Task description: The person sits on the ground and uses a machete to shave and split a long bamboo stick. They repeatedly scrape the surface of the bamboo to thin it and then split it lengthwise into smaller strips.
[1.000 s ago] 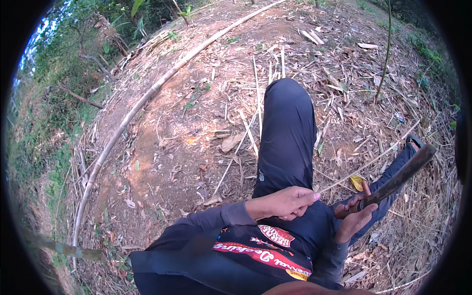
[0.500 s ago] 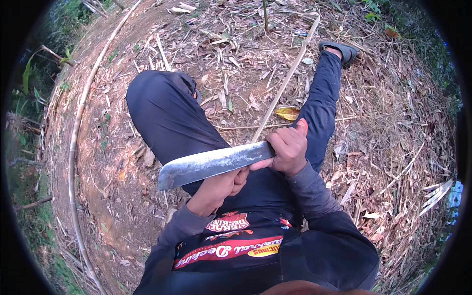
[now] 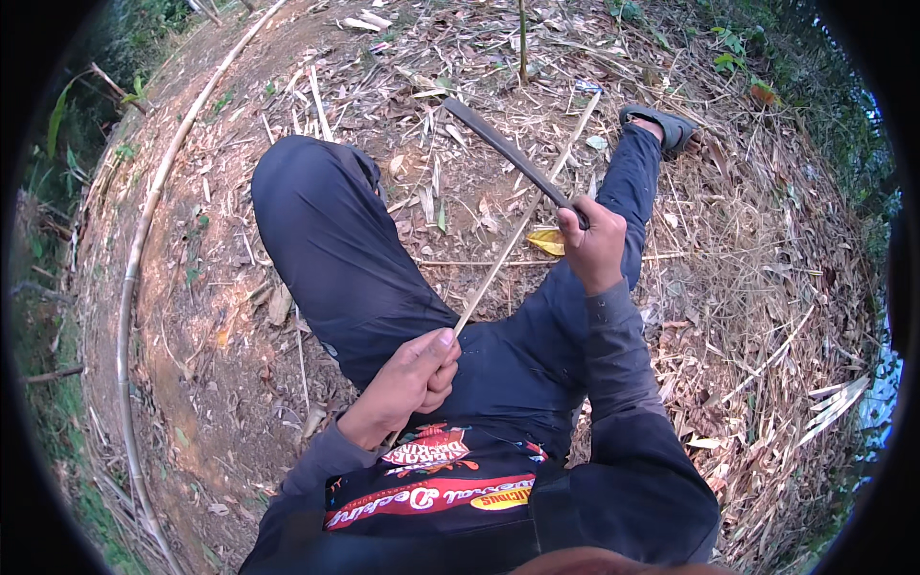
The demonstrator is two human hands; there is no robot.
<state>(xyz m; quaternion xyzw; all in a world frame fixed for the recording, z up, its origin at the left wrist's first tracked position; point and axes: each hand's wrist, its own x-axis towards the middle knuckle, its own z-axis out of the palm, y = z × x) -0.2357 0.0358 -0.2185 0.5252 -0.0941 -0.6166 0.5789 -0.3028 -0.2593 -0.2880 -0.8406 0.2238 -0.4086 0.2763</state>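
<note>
Head view shows a long, slender, pale tan strip of split wood or bamboo (image 3: 495,268) running out of the person's left hand (image 3: 407,380), whose fingers are curled round it close to its lower end, the thumb pressed along the top. From that fist it slants up and to the right, over the lap and between the spread legs; its far end reaches the littered ground near the right foot. A short length pokes out below the fist, against the shirt.

The person's right hand (image 3: 596,244) is clenched round the grip of a dark grey metal machete (image 3: 503,147). Seen nearly edge-on, the blade points up and left and crosses in front of the strip; whether the two touch cannot be told.

The strip looks straight, narrow and smooth, slightly broader toward its far end. Smooth dark navy cloth trousers (image 3: 331,225) cover the bent left leg and outstretched right leg, and a grey sandal (image 3: 678,132) is on the right foot. Around lie brittle, curled dry leaves, a yellow leaf (image 3: 546,241) beside the strip, and a long, jointed, pale brown pole (image 3: 125,335) well off to the left.
</note>
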